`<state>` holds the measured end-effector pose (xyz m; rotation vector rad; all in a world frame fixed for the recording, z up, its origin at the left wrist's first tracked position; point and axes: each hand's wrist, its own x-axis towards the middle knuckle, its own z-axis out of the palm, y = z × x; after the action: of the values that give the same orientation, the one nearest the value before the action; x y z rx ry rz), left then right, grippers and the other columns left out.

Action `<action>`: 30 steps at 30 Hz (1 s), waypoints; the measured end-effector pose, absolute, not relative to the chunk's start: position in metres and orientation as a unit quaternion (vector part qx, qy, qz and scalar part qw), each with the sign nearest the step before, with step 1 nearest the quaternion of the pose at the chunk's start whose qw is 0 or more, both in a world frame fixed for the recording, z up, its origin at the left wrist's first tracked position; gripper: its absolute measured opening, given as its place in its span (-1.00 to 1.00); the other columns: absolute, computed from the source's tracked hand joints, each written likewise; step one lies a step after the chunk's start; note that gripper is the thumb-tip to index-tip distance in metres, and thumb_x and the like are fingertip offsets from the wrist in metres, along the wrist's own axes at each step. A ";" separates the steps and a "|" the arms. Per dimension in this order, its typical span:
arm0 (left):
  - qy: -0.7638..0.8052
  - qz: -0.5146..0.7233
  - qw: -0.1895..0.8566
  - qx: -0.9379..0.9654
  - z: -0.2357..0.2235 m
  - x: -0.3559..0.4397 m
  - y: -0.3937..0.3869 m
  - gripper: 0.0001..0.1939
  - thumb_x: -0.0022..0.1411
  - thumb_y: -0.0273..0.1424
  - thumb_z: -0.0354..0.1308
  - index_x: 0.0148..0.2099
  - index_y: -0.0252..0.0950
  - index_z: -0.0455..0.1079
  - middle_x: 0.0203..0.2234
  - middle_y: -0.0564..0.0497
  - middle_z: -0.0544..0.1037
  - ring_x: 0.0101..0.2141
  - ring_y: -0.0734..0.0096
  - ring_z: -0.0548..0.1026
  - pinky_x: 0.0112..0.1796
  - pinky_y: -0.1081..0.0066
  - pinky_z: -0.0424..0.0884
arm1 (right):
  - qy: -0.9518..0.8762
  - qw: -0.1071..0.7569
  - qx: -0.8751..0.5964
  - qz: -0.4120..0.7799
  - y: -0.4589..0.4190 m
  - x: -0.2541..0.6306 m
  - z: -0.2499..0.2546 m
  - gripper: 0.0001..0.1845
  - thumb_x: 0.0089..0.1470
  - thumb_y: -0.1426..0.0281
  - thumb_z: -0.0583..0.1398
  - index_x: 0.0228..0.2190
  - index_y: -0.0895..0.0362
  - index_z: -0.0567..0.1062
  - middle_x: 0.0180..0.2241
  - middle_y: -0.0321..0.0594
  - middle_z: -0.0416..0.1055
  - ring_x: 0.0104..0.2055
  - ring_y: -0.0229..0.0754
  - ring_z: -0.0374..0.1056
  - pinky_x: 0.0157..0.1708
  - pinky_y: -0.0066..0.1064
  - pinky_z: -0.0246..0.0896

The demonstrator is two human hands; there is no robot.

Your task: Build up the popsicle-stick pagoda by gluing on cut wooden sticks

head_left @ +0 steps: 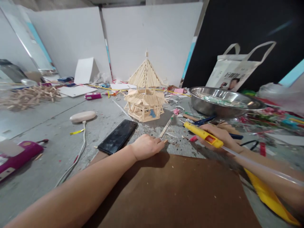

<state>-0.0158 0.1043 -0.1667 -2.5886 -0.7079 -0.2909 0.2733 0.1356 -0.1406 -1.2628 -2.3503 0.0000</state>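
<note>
The right hand [219, 134] is holding a yellow plastic glue gun [201, 133], and its fingers are closing around the body. The nozzle is pointing toward the far left, and a long translucent glue stick [256, 164] is coming out behind, passing over the forearm. A tool with dark blue handles [204, 120] is lying just beyond this hand.

The left hand [147, 146] is resting at the far edge of a flat brown board [175, 193]. Its fingers are bending close together, and a small piece of pale wood [165, 142] is showing at their tips; whether they are pinching it, I cannot tell. A longer, narrow pale strip [167, 127] with a green mark is lying just beyond these fingers.

Farther back on the grey, littered tabletop [59, 129], a pavilion model of light wooden sticks [144, 98] is standing upright, with a pointed roof above a wider lower roof. A black rectangular phone [118, 136] is lying near the far left corner of the board. Left of it, a white oval device [82, 117] is lying with its pale cable [84, 139]. A round shiny metal basin [213, 110] is standing to the right of the model, toward the far edge of the tabletop, and a white bag with two handles [228, 69] is standing behind it.
</note>
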 end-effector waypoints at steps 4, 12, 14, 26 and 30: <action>-0.253 -0.107 0.221 -0.936 -0.167 -0.014 0.102 -0.81 0.22 -0.48 -0.17 -0.19 -0.37 0.24 -0.58 0.04 0.42 -0.62 0.51 0.37 -0.62 0.51 0.26 | -0.893 0.245 -0.374 -0.055 0.140 0.235 -0.133 -0.68 -0.16 0.25 0.11 -0.30 0.14 0.32 -0.31 -0.02 0.41 -0.28 -0.10 0.34 -0.34 -0.37 0.15; -0.223 -0.129 0.232 -0.938 -0.163 -0.013 0.096 -0.77 0.22 -0.51 -0.19 -0.36 -0.36 0.28 -0.62 0.03 0.39 -0.63 0.51 0.37 -0.64 0.50 0.25 | -0.894 0.236 -0.372 -0.088 0.160 0.144 -0.149 -0.67 -0.15 0.31 0.09 -0.26 0.12 0.35 -0.27 -0.14 0.43 -0.29 -0.15 0.35 -0.45 -0.45 0.10; -0.219 -0.136 0.232 -0.938 -0.163 -0.014 0.098 -0.74 0.24 -0.50 -0.22 -0.35 -0.37 0.28 -0.63 0.04 0.39 -0.64 0.51 0.36 -0.64 0.50 0.25 | -0.881 0.246 -0.392 -0.096 0.169 0.144 -0.154 -0.65 -0.17 0.31 0.11 -0.25 0.13 0.36 -0.27 -0.13 0.43 -0.29 -0.13 0.35 -0.45 -0.44 0.10; -0.223 -0.147 0.233 -0.935 -0.164 -0.015 0.102 -0.77 0.23 -0.51 -0.20 -0.20 -0.39 0.27 -0.62 0.05 0.40 -0.64 0.52 0.36 -0.65 0.51 0.24 | -0.827 0.281 -0.478 -0.097 0.182 0.146 -0.162 -0.74 -0.14 0.27 0.09 -0.34 0.10 0.37 -0.37 -0.19 0.44 -0.36 -0.13 0.36 -0.46 -0.42 0.09; -0.223 -0.140 0.232 -0.936 -0.162 -0.016 0.102 -0.76 0.25 -0.49 -0.22 -0.21 -0.37 0.28 -0.62 0.05 0.40 -0.64 0.54 0.36 -0.65 0.51 0.23 | -0.821 0.281 -0.486 -0.101 0.184 0.146 -0.162 -0.74 -0.14 0.27 0.08 -0.35 0.11 0.37 -0.38 -0.18 0.44 -0.37 -0.12 0.36 -0.47 -0.42 0.08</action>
<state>-0.0156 0.1024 -0.1618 -2.5737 -0.6143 -0.3856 0.1457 0.1838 -0.1624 -1.3018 -2.2010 -0.2695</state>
